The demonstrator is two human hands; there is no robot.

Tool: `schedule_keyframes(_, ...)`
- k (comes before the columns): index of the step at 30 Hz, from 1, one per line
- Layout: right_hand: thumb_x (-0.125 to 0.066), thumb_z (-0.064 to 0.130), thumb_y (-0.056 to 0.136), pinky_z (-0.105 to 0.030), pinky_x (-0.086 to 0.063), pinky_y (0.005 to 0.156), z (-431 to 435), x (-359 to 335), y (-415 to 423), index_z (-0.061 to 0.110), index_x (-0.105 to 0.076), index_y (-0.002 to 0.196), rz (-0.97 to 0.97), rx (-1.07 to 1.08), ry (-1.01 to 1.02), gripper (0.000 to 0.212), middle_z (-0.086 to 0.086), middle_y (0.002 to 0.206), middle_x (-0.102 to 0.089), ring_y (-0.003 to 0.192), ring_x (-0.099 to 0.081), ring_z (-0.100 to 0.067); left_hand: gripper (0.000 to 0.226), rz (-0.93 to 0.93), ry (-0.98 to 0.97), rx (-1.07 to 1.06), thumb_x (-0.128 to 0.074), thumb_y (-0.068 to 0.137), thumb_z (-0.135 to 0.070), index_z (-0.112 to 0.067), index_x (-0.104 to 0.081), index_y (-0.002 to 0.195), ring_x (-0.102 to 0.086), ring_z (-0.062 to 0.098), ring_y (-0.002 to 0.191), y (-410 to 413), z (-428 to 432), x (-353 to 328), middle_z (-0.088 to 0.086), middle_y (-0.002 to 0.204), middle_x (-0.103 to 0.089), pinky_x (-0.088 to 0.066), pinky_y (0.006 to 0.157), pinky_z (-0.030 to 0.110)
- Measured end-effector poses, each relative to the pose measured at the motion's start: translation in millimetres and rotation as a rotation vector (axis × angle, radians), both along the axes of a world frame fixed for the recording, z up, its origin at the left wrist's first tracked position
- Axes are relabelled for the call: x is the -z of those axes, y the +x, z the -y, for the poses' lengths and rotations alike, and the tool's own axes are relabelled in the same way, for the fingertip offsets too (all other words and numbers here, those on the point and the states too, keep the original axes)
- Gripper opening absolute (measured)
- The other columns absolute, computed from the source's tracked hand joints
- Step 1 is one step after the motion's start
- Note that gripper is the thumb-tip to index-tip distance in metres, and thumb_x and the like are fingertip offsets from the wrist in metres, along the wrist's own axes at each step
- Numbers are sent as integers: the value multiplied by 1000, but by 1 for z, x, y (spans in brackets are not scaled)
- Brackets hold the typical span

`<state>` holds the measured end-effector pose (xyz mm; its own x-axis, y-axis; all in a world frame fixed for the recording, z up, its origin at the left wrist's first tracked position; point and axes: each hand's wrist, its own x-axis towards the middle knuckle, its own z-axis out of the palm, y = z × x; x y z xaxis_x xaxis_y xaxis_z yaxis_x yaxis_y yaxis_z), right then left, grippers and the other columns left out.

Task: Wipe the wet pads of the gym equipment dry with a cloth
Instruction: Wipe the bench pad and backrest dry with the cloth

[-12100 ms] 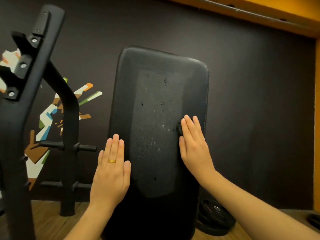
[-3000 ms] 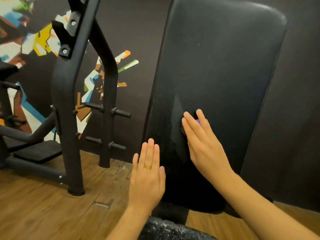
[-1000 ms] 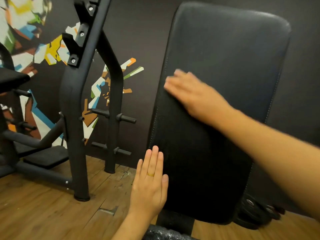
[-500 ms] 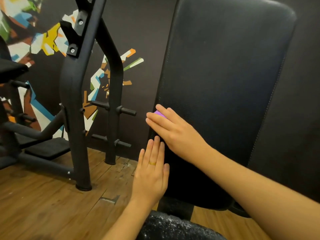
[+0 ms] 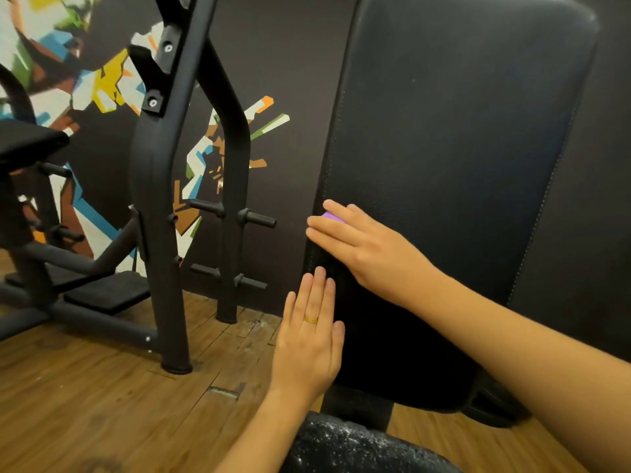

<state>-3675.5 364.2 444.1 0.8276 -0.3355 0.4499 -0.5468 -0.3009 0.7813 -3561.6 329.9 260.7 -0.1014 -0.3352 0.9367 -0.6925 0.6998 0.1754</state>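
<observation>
**Cloth at the back pad's left edge; speckled seat pad below**

The upright back pad point(image 5: 461, 165) fills my view. Its long axis runs up and down, and most of its face lies up and to the right of my right fingers point(image 5: 327, 227). I can make out no drops on it from here. Below both wrists, nearest me, the seat pad point(image 5: 358, 448) is speckled with pale drops, so I judge that to be the wet part left to do.

My right hand point(image 5: 368, 247) lies flat at the back pad's left edge, fingers straight and together, pressing the purple cloth point(image 5: 333, 216) against the surface. Only a corner peeps out above the fingers. My left hand point(image 5: 307, 343) is flat too, fingers straight, gripping nothing, just below the right one along the same edge. I cannot tell whether it touches. The cloth hand is the one to bring down to the seat pad.
</observation>
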Motion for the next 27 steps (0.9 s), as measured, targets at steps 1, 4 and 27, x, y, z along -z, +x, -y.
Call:
schedule_keyframes(1,-68,-7,83,-49,-28,120,-5,-2,-5,4,-48,147,8,16,-9,68,-14,152,-47,146,-34,-38,60,1,2,1,-29,106,-28,-7,-15,160,-10,27,156,1,0,1,11,169,-10,-15,125,46)
schedule_keyframes(4,-62,-8,87,-48,-23,122,-15,-23,-21,5,-43,151,63,67,-55,67,-14,156,-41,149,-29,-38,59,11,14,16,-24,108,-31,-8,-13,160,-10,28,156,2,-2,2,10,170,-8,-13,125,44)
schedule_keyframes(27,-48,4,101,-51,-29,121,-24,-3,-24,2,-38,152,580,137,-184,52,-13,160,-34,152,-19,-39,62,-19,31,36,-31,104,-27,-10,-11,161,-9,27,156,0,-3,0,8,170,-7,-13,125,45)
